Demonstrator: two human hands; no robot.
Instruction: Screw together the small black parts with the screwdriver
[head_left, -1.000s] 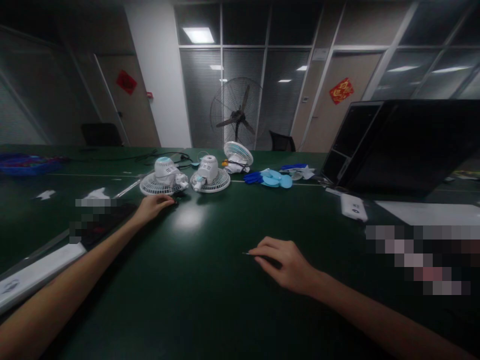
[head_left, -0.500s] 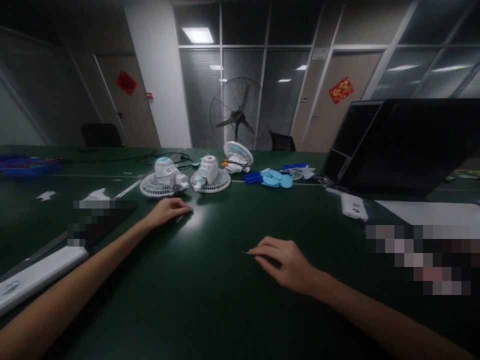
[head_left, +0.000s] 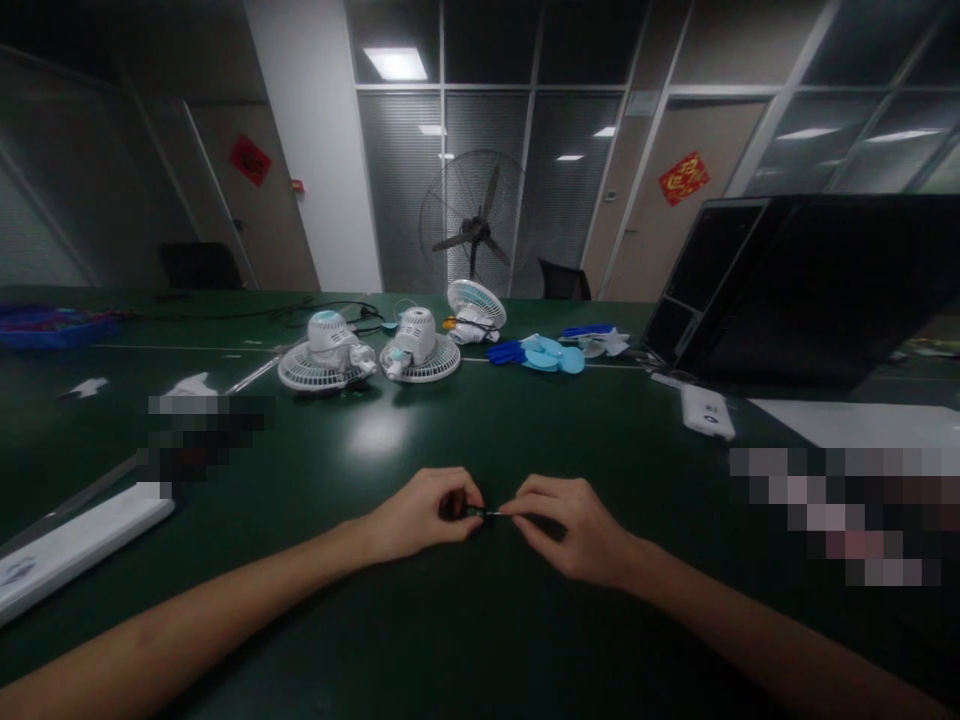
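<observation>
Nothing readable in view: the red diamond sign (head_left: 683,178) on the right door carries gold characters too blurred to make out, the smaller red diamond (head_left: 250,160) on the left door is dark, and the white strip's (head_left: 75,545) faint mark stays illegible.

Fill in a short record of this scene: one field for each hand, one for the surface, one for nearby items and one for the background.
left hand: fingertips pinched on a small dark part
right hand: holds a thin metal pin, its tip at the small dark part
surface: green table
nearby: white fans lying face down, blue blades, white device, dark screen
background: floor fan
</observation>
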